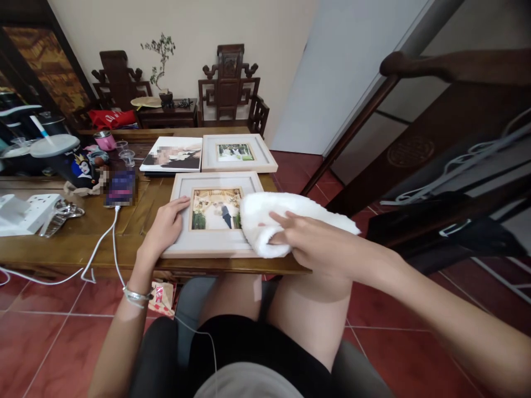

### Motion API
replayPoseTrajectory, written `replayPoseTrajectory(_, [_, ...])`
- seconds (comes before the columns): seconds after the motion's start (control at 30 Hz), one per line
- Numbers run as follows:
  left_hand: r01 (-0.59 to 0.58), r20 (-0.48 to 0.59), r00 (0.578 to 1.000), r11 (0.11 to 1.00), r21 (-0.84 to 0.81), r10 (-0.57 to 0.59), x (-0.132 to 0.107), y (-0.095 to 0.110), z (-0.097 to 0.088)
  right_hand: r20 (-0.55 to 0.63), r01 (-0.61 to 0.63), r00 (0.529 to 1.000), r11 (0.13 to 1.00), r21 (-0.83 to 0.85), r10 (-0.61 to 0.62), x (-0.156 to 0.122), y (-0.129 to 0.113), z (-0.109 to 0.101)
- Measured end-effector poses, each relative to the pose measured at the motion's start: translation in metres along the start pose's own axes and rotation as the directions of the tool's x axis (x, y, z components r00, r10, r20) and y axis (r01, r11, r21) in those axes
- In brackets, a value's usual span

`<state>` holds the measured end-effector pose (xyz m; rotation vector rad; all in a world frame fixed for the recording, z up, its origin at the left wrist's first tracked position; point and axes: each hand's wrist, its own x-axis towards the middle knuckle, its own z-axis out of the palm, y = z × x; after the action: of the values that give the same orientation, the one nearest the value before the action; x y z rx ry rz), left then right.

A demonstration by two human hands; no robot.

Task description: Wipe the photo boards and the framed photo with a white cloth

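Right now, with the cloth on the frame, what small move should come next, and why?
Probably draw the cloth leftward across the front frame with the right hand: the cloth covers only the right side, leaving most of the photo bare, while the left hand rests on the left side and could steady it.

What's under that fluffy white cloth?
The right-hand part of the near picture frame, whose far right corner shows beyond the white cloth. The cloth and the right hand cover the rest of that side, so its surface there can't be seen.
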<state>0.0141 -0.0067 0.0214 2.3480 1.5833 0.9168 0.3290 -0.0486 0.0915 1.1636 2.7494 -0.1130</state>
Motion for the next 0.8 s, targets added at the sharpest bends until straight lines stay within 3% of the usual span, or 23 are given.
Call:
replayPoseTrajectory(0.17, [0.025,-0.011,1.0,1.0,-0.013,-0.025,0.001,0.0,0.001,0.023,0.014,1.0,1.0,0.014,-0.014,-0.002,-0.02,-0.01])
replayPoseTrajectory(0.4, [0.102,-0.072,0.991,0.986,-0.134,-0.112,0.001,0.001,-0.001,-0.018,0.236,0.972,0.972,-0.02,-0.236,0.056,-0.07,-0.018])
replayPoseTrajectory(0.57, [0.138,-0.081,0.984,0.969,-0.205,-0.157,0.0,0.002,-0.005,-0.179,0.355,0.917,0.934,-0.041,-0.356,0.088,-0.097,-0.011])
replayPoseTrajectory(0.67, [0.083,-0.042,0.995,0.984,-0.157,-0.091,0.0,0.004,-0.005,-0.188,0.344,0.919,0.938,-0.039,-0.345,0.083,-0.095,-0.005])
replayPoseTrajectory(0.8, [-0.002,0.004,1.0,1.0,-0.023,0.002,0.0,0.008,-0.003,-0.104,0.261,0.96,0.965,0.016,-0.258,0.045,-0.067,-0.003])
